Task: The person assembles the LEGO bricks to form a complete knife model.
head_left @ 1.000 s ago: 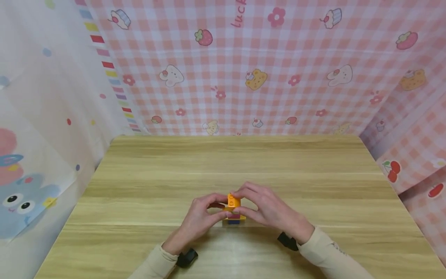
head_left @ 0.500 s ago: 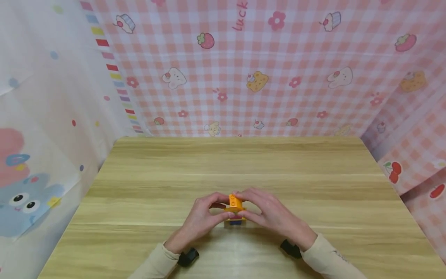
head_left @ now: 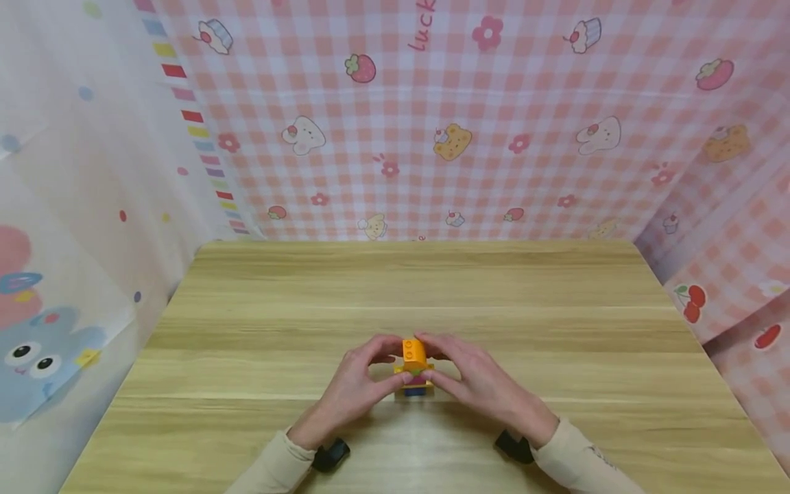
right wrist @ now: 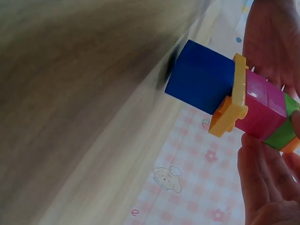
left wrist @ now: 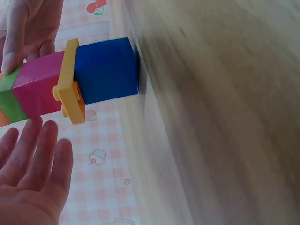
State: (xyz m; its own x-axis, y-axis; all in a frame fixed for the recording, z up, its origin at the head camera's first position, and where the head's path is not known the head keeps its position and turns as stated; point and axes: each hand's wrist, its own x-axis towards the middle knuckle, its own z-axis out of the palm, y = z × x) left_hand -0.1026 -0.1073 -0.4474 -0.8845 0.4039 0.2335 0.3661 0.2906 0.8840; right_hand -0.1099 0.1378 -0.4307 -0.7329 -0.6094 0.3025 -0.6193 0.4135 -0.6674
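Observation:
A small tower of toy bricks stands upright on the table, held between both hands. Its base is a blue brick (left wrist: pixel 107 70), topped by a yellow plate (left wrist: pixel 70 82) with studs that sticks out past the sides. Magenta bricks (right wrist: pixel 262 103) come above that, then a green brick (left wrist: pixel 11 96), and a rounded orange brick (head_left: pixel 413 353) at the top. My left hand (head_left: pixel 358 374) holds the tower from the left, thumb in front and fingers reaching toward the back. From the other side my right hand (head_left: pixel 475 377) does the same. The tower's back is hidden in the head view.
The wooden table (head_left: pixel 278 288) stretches out around the hands. Behind it hangs a pink checked cloth (head_left: pixel 407 137), and a white patterned cloth (head_left: pixel 74 192) hangs at the left. A black wrist mount (head_left: pixel 331 455) shows under the left forearm, another (head_left: pixel 515 447) under the right.
My right fingers have slid from the top of the orange brick to its far right side. The left fingers have shifted slightly up along the tower, which stays in place.

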